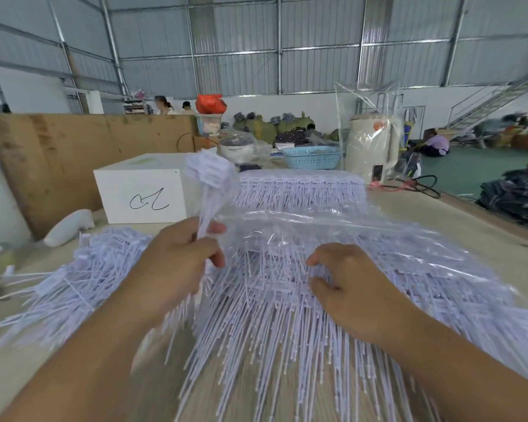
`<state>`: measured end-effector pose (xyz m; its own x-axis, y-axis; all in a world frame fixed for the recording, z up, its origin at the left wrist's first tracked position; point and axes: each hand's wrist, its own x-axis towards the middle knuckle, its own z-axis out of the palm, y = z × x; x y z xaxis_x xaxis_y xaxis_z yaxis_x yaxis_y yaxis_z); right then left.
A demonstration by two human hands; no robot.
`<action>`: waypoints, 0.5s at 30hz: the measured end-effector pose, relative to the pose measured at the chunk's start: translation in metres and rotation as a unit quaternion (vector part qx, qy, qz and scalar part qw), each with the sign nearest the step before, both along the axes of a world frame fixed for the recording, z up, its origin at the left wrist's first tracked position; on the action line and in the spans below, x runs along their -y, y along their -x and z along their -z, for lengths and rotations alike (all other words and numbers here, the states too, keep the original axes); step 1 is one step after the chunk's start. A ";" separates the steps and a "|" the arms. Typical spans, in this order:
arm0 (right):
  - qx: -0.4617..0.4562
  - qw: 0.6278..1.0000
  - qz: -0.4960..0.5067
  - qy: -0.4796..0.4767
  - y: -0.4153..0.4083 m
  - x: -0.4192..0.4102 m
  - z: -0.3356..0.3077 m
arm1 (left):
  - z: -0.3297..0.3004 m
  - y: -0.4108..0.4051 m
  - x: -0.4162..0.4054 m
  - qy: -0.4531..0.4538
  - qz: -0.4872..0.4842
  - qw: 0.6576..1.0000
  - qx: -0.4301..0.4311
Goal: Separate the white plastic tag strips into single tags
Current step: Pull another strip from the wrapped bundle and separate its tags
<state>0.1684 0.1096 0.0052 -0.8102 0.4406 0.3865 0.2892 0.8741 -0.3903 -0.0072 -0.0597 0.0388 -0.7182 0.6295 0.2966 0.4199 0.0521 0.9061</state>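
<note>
My left hand (177,263) is closed around the stems of a bunch of white plastic tags (211,175) and holds them upright, heads fanned out above the fist. A big heap of white tag strips (272,315) lies in front of me, partly under clear plastic wrap (287,220). My right hand (348,287) rests on this heap with the fingers curled onto the strips; whether it pinches one is not clear. Loose single tags (83,278) lie in a pile to the left. More strips (299,187) are stacked behind.
A white box (141,190) with a black scribble stands at the back left, next to a white object (67,226). A blue basket (311,156), a pot and a bagged cream kettle (372,147) stand further back. People sit on the green floor at the right.
</note>
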 end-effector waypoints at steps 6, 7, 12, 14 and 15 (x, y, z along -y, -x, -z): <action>0.114 0.993 0.038 -0.009 0.004 0.001 0.003 | -0.008 0.012 0.008 -0.046 0.034 0.984 0.168; 0.117 0.992 0.040 -0.009 0.004 0.002 0.002 | -0.008 0.015 0.008 -0.064 0.021 0.981 0.182; 0.120 0.991 0.054 -0.018 0.003 0.005 0.001 | -0.008 0.033 0.010 -0.094 -0.109 0.985 0.099; 0.120 0.991 0.062 -0.025 0.003 0.005 0.000 | 0.000 0.037 0.008 0.005 -0.141 0.988 0.055; 0.119 0.990 0.065 -0.032 0.004 0.006 0.000 | 0.005 0.039 0.008 0.057 -0.154 0.986 0.035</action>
